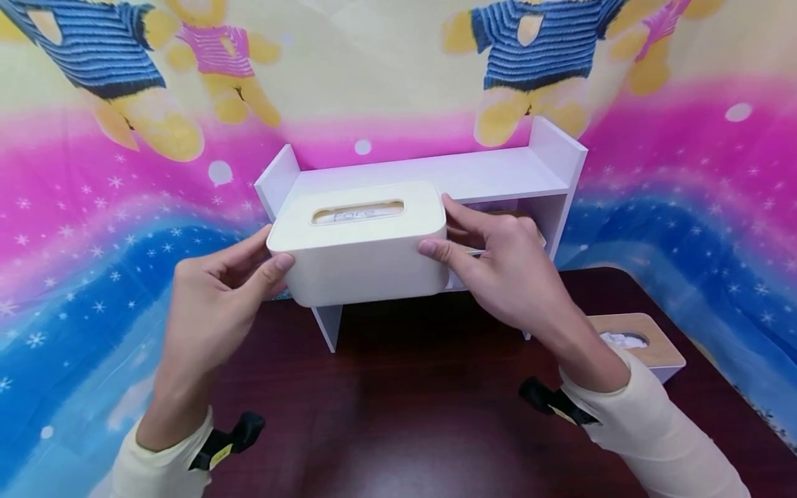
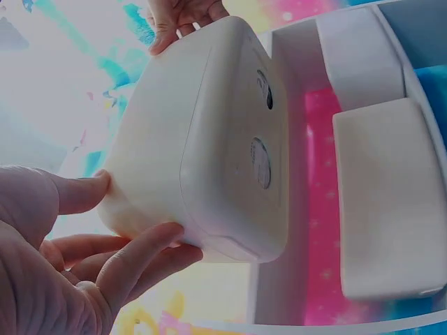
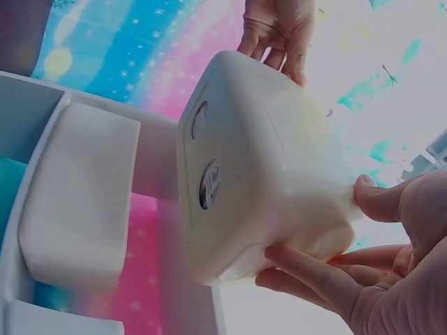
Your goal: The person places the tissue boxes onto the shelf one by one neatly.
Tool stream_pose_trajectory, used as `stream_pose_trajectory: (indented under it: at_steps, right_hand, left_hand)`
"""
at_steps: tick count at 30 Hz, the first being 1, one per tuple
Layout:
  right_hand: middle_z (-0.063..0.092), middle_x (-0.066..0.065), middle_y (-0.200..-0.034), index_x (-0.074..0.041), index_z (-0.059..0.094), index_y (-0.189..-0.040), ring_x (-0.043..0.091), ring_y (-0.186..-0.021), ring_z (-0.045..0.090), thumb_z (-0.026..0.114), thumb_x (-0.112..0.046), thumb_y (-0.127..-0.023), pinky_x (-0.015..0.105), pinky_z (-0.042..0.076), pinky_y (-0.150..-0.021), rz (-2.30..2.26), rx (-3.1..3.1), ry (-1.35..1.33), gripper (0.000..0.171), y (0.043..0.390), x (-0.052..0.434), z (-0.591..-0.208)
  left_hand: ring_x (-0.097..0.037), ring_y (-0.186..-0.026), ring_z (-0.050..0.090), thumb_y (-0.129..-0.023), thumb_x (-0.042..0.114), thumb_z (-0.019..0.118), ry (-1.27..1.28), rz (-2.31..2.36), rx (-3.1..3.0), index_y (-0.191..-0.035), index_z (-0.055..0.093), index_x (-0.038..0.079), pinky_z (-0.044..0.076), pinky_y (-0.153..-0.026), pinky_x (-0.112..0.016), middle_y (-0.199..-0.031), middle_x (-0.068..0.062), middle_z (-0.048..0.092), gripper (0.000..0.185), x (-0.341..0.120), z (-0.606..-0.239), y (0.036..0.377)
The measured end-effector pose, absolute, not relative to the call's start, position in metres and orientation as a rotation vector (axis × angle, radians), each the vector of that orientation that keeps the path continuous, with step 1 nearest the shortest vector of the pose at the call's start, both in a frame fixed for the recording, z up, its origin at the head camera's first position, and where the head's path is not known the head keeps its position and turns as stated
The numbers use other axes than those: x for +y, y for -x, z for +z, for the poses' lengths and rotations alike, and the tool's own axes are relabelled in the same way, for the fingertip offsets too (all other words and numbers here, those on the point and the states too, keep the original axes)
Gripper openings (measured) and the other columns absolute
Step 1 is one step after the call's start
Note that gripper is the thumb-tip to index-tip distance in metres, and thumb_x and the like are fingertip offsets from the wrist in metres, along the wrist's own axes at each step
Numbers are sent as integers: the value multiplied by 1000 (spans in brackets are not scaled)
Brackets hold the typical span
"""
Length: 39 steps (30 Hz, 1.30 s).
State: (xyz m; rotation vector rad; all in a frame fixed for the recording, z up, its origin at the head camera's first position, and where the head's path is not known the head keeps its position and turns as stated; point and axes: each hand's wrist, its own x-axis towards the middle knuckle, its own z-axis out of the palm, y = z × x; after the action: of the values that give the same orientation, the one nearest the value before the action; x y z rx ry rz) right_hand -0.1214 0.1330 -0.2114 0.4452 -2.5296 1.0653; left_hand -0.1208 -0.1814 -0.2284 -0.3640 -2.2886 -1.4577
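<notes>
Above the rear half of the dark table point(image 1: 405, 415), just in front of the white shelf point(image 1: 498, 176), a cream tissue box point(image 1: 364, 266) is held in the air between both hands. It is smooth matte plastic, a rounded-cornered oblong with a flat lid point(image 1: 358, 214) cut by a long oval slot; the wrist views show two round pads on its underside. The left hand point(image 1: 214, 304) holds the left end, thumb on the front face and fingers curled around behind. The right hand point(image 1: 504, 270) grips the right end the same way, thumb in front, fingers bent over the back edge. The shelf is glossy flat board with upright side panels, and another pale box point(image 3: 77, 202) sits under its top. Near the table's right edge stands a wooden-topped tissue box point(image 1: 641, 346) with white tissue showing. A bright cartoon-printed cloth point(image 1: 93, 207) hangs behind.
</notes>
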Motion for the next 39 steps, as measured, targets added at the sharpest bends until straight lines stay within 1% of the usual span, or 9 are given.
stream_pose_trajectory:
  at_steps: [6,12,16,19,21,22,27,33,39]
  right_hand:
    - [61,5,-156,-24,47,-161,30,-129,72,77,-42,-99,51,57,-109,1092,-2510,-447,71,123,129,-201]
    - [62,4,-155,-23,43,-163,31,-130,72,77,-37,-99,49,58,-109,1094,-2475,-437,73,129,123,-195]
    - [60,3,-157,-25,40,-164,30,-134,69,75,-37,-100,46,62,-103,1080,-2460,-420,73,135,120,-188]
    - [62,4,-155,-25,41,-163,30,-135,68,73,-36,-101,47,64,-97,1085,-2449,-405,71,141,118,-182]
    - [63,5,-154,-26,43,-163,31,-134,69,73,-35,-102,48,64,-98,1104,-2443,-394,69,147,117,-179]
    - [63,5,-153,-25,44,-163,31,-134,69,74,-35,-101,49,62,-102,1114,-2436,-393,69,150,116,-178]
    - [65,5,-152,-23,52,-159,30,-130,71,74,-31,-101,49,57,-109,1165,-2384,-410,63,171,110,-175]
    - [68,9,-147,-19,57,-156,27,-130,71,72,-29,-104,47,56,-112,1174,-2355,-414,55,194,105,-171]
    - [73,11,-141,-18,66,-150,25,-123,71,71,-27,-105,45,57,-111,1205,-2326,-417,46,211,101,-168]
  left_hand:
    - [-9,-116,77,-99,35,78,307,-1446,-2308,-148,64,36,62,-84,-21,-142,-2,73,51,-181,-217,124]
    - [-22,-124,75,-100,35,77,281,-1432,-2316,-150,60,39,61,-84,-20,-147,-1,70,54,-180,-208,129]
    - [-23,-123,76,-99,38,76,245,-1400,-2330,-150,59,38,60,-83,-17,-146,-2,71,54,-179,-199,136]
    - [-23,-123,76,-98,41,76,223,-1405,-2331,-149,61,37,60,-82,-17,-145,-3,72,54,-176,-191,144]
    - [-23,-125,75,-97,41,76,217,-1430,-2318,-148,62,36,61,-82,-18,-145,-3,71,53,-175,-187,150]
    - [-23,-126,74,-97,41,77,214,-1445,-2308,-148,63,35,61,-82,-19,-145,-3,71,53,-174,-185,153]
    - [-21,-125,74,-97,37,77,209,-1463,-2274,-147,65,32,61,-83,-22,-144,-3,72,52,-173,-180,167]
    - [-24,-124,75,-97,30,78,193,-1492,-2219,-146,66,26,62,-83,-25,-143,-7,73,50,-170,-175,184]
    - [-27,-123,75,-97,28,79,172,-1540,-2195,-144,68,24,62,-85,-29,-140,-10,74,48,-168,-170,201]
